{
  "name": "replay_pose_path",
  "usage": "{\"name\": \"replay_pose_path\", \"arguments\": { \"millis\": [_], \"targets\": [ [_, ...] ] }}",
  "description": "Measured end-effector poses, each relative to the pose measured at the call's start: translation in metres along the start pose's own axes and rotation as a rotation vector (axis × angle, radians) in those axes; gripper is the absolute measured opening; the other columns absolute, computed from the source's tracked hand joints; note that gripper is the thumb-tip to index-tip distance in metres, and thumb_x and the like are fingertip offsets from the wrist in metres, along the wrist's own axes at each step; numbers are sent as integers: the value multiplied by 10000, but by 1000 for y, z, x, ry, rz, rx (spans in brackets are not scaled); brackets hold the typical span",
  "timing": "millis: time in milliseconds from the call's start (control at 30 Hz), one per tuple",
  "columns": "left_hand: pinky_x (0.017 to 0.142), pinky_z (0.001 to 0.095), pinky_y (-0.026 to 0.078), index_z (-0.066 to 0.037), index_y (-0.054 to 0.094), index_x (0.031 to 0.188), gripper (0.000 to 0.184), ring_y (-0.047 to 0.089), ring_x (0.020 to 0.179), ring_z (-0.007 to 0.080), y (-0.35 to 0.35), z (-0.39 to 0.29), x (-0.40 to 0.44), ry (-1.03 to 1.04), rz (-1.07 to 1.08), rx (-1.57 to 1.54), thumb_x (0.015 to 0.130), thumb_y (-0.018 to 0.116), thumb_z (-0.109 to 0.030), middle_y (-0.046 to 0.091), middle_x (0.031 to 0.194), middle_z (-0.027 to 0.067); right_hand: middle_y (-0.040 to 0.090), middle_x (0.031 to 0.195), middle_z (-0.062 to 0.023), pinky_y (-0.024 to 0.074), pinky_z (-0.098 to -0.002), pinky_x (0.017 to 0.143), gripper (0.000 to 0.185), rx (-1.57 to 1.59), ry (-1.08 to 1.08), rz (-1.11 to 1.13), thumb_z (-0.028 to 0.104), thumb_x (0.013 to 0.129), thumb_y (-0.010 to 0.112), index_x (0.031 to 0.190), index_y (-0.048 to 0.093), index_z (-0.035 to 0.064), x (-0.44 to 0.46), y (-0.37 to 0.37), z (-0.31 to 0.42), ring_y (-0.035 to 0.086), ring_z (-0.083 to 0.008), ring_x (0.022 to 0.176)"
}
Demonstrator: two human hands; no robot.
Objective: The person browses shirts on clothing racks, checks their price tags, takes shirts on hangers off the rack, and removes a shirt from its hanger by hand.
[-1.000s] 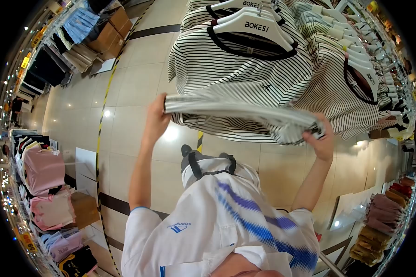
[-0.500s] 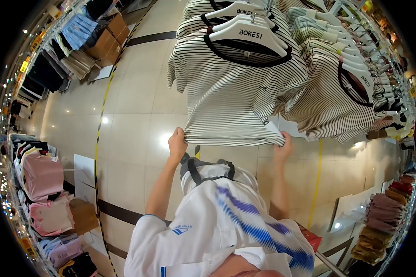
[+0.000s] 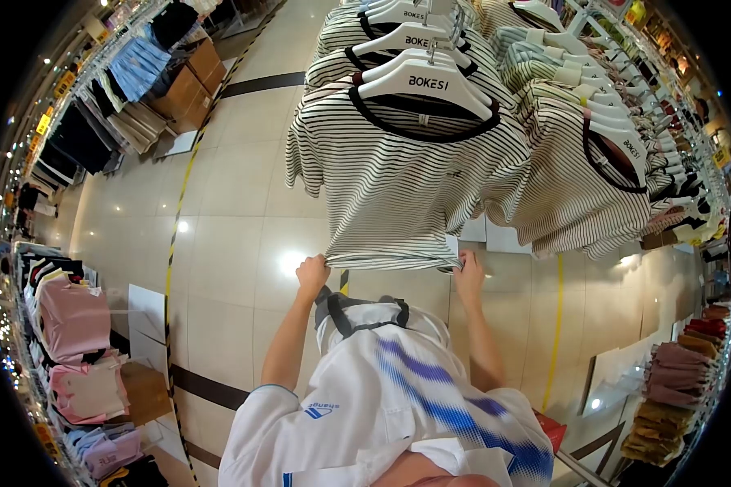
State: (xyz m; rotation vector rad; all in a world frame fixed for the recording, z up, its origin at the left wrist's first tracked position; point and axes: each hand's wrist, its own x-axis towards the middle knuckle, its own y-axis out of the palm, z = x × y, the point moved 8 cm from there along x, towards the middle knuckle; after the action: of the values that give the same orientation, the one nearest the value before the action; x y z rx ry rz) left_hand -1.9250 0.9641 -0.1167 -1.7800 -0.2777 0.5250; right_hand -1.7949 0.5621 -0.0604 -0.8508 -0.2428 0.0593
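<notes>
A black-and-white striped T-shirt [image 3: 406, 174] with a dark neckband hangs in front of me on a white hanger [image 3: 426, 84] lettered BOKESI. My left hand [image 3: 311, 273] is closed on the lower left corner of its hem. At the lower right corner, my right hand [image 3: 469, 273] grips the hem too. Between both hands the hem is stretched out sideways, with some folds near the right hand. More striped shirts hang close behind this one. Beside it on the right is another striped shirt [image 3: 581, 162] on its own hanger.
Racks of clothes line both sides. Pink tops [image 3: 73, 316] hang at left, with cardboard boxes [image 3: 183, 97] farther up. Brown and red garments [image 3: 674, 369] are at lower right. Yellow-black tape [image 3: 170, 260] marks the tiled floor. A red object [image 3: 551, 428] is beside my right side.
My right hand has come inward, so the hem between my hands is less wide. Both hands and the hem sit slightly lower in view, as do the hangers.
</notes>
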Motion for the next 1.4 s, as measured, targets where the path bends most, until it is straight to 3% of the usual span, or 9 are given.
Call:
{"name": "replay_pose_path", "arguments": {
  "millis": [100,167,367,500,700,833,1033,1233,1400],
  "targets": [
    [666,488,525,-86,656,879,209,655,747,370,31,14,1,-70,125,-76,790,583,-261,664,816,165,617,899,-117,493,-391,738,427,-24,59,76,5,651,682,1057,560,56,6,8,-7,605,-303,842],
    [674,462,536,-79,659,861,256,669,739,339,46,14,1,-54,305,-161,802,604,-321,673,792,160,613,900,-110,498,-370,742,480,-134,-302,82,30,669,708,1124,552,41,12,6,30,615,-286,865],
    [619,411,545,21,437,1027,575,664,589,293,63,0,1,93,435,-366,735,766,-350,619,932,188,654,826,-86,483,-264,542,195,859,-190,-53,46,860,606,1042,609,-22,105,-131,243,609,-149,559],
    [666,404,563,25,405,1127,701,660,621,290,41,-12,5,114,391,-461,699,803,-362,540,1084,230,627,624,-77,461,-317,497,220,427,-248,-108,147,865,616,1015,633,-12,172,-118,272,602,-200,495],
    [618,370,488,-14,501,965,371,648,746,277,-68,-76,-5,297,376,-491,833,703,-296,622,884,144,573,538,-82,431,-333,477,263,275,-201,-207,209,779,699,933,665,-2,213,-78,263,550,-223,463],
    [635,400,474,-26,527,910,222,596,685,322,-153,-130,-2,474,240,-478,851,659,-194,605,848,197,541,530,-13,357,-253,432,227,607,-223,-108,200,815,703,893,657,-7,214,-64,264,474,-100,444],
    [769,359,486,16,540,1023,256,597,900,307,-351,-238,-28,917,-822,-272,785,623,54,583,1057,145,509,656,53,275,-175,416,169,1432,54,317,189,909,615,965,646,33,183,-64,266,381,-17,440],
    [841,389,476,8,488,1144,408,596,955,333,-342,-288,14,1006,-429,-516,769,647,30,558,1103,148,512,687,55,276,-166,411,149,1609,54,433,140,943,548,973,647,32,162,-80,263,381,-14,461],
    [769,413,425,-14,527,1047,347,575,893,315,-329,-293,22,927,-796,-87,743,691,-46,570,1055,133,497,709,40,294,-172,410,160,1616,80,467,124,942,539,1016,626,11,158,-76,246,410,-19,468]
  ]
}}
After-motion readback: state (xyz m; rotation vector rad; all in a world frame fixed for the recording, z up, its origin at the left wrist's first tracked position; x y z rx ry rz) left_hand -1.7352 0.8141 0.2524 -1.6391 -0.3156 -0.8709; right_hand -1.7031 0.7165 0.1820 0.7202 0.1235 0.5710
